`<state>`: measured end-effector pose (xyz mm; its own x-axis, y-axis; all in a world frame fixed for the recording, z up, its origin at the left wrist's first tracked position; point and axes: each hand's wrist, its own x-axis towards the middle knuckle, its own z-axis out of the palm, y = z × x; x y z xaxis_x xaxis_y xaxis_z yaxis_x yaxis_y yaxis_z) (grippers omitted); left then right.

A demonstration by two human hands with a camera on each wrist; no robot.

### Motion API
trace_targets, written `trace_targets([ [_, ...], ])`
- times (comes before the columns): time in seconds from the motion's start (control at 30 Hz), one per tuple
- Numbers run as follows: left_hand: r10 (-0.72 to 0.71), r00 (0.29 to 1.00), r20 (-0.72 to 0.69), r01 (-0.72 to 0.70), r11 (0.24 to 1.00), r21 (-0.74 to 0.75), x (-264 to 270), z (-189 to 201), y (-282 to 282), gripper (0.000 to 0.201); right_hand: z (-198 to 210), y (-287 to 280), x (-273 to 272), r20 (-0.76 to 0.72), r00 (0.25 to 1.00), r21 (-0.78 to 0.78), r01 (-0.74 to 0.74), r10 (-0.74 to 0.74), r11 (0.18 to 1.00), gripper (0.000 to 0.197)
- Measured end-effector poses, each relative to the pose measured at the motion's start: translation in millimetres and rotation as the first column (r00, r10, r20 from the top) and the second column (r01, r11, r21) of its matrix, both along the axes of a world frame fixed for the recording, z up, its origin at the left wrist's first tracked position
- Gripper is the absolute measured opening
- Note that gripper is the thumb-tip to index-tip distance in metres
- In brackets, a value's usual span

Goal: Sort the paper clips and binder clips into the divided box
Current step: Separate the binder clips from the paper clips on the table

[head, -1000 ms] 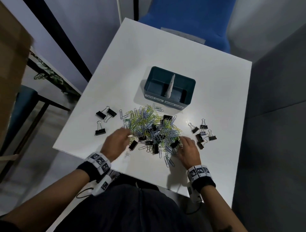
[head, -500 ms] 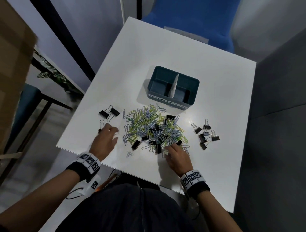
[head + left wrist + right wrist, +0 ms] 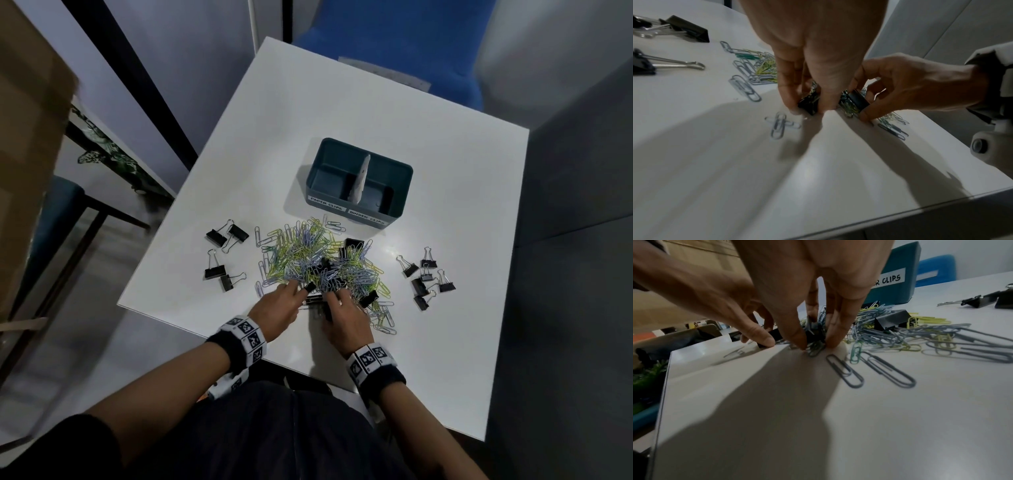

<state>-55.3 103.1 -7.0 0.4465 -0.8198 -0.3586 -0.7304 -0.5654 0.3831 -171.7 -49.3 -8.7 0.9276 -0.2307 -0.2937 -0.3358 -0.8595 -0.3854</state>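
- The left hand [image 3: 813, 53] pinches a black binder clip [image 3: 808, 104] between thumb and fingertips, low on the counter [image 3: 342, 113] at the near edge of the pile. Loose wire loops lie against that clip, so lifting it may drag paper clips along.
- The right hand [image 3: 797, 288] has its fingers curled round a second binder clip [image 3: 858, 99] with paper clips tangled about it. Carried as one bunch, that would put paper clips in the wrong half of the box.
- Both hands work touching each other at one spot; a jerk from either could knock the other's grip loose.
- The pile of paper clips [image 3: 318, 260] lies near the counter's front edge, and strays [image 3: 385, 320] sit closer still. A sweep towards the body could send some to the floor.
- Binder clips sit in small groups at the left [image 3: 224, 253] and the right [image 3: 426, 275], with more buried in the pile, easy to miss.
- The divided box [image 3: 397, 212] stands beyond the pile, both halves looking empty. Its labels read "paper clips" on the left and "binder clips" on the right; a hasty drop near the thin white divider [image 3: 359, 178] could land on the wrong side.
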Motion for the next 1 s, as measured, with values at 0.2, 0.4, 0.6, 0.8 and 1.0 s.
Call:
trace_targets([
  [0.2, 0.028, 0.999, 0.016, -0.026, 0.994, -0.104, 3.8, 15.9, -1.7, 0.037, 10.1, -11.8, -9.2, 0.120, 0.984, 0.179, 0.106, -0.128, 0.978, 0.043],
  [0.4, 0.389, 0.916, -0.099, -0.401, 0.886, -0.232, 40.5, 38.1, 22.1, 0.023, 28.4, -64.2, -25.8, 0.238, 0.855, 0.350, 0.368, -0.461, 0.861, 0.038],
  [0.6, 0.668, 0.732, -0.133, -0.681, 0.711, -0.175, 104.8, 29.4, 57.1, 0.028, 17.7, -139.1, -40.5, 0.164, 0.696, 0.298, 0.641, -0.699, 0.708, 0.034],
  [0.8, 0.701, 0.704, -0.113, -0.710, 0.700, -0.078, 125.3, 13.0, 66.4, 0.024, 4.2, -175.8, -44.5, 0.002, 0.708, 0.246, 0.685, -0.707, 0.686, 0.028],
  [1.0, 0.592, 0.803, 0.070, -0.587, 0.806, -0.084, 113.4, 16.7, 68.2, 0.030, 8.1, -171.5, -45.9, 0.115, 0.753, 0.111, 0.639, -0.648, 0.761, 0.025],
])
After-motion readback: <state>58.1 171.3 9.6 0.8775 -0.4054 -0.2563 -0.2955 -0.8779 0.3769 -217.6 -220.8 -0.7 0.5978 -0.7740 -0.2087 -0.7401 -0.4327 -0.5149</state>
